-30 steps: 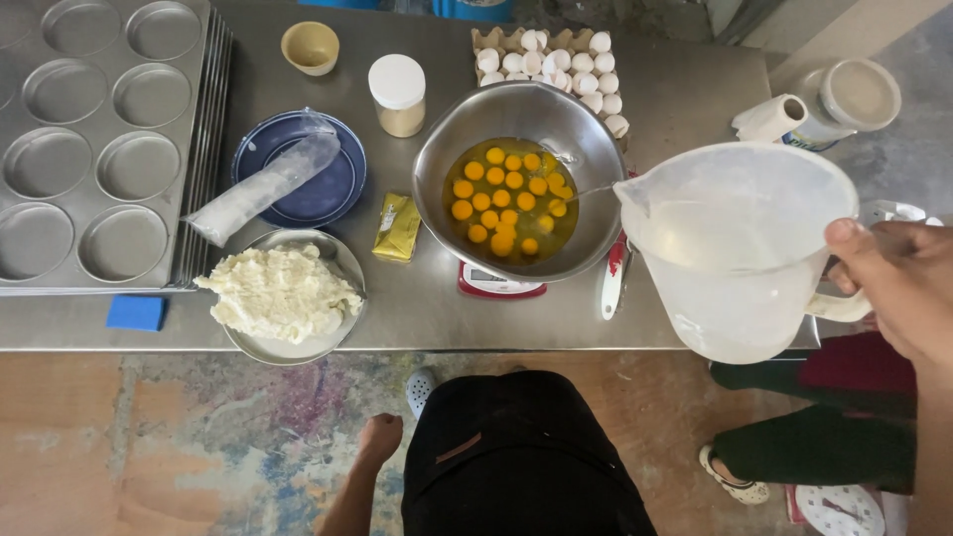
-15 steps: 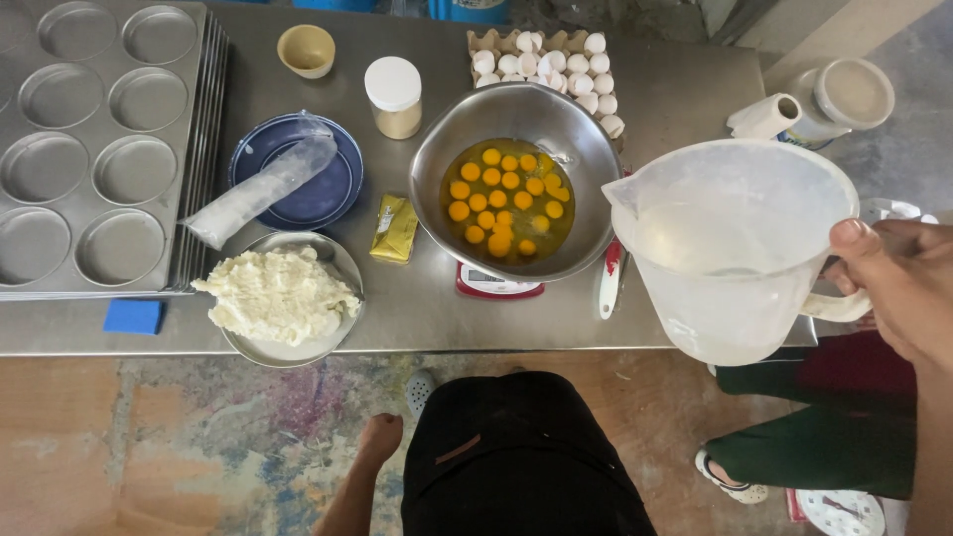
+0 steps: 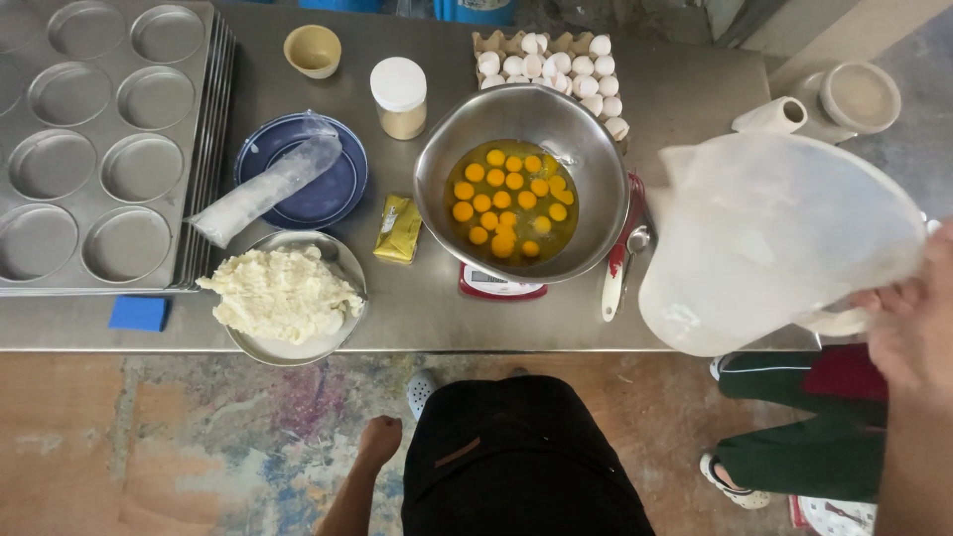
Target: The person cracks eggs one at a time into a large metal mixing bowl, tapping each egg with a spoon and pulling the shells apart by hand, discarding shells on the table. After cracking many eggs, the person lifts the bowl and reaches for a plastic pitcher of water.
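— Steel bowl (image 3: 521,184) first: where does it sit for you?
— Mid-table on a red scale (image 3: 501,285), full of cracked yolks. Your jug (image 3: 779,238) hangs to its right, tilted, spout near the bowl's rim but apart from it.
— And your hands?
— Your right hand (image 3: 908,328) is clamped on the jug's handle at the table's (image 3: 695,89) right end. Your left hand (image 3: 379,439) hangs loosely curled by your hip, below the table's near edge, holding nothing.
— Room to move?
— Tight around the bowl: egg tray (image 3: 556,65) behind, spatula (image 3: 620,258) just right, foil packet (image 3: 399,228) left. Bare steel shows along the near edge below the bowl.
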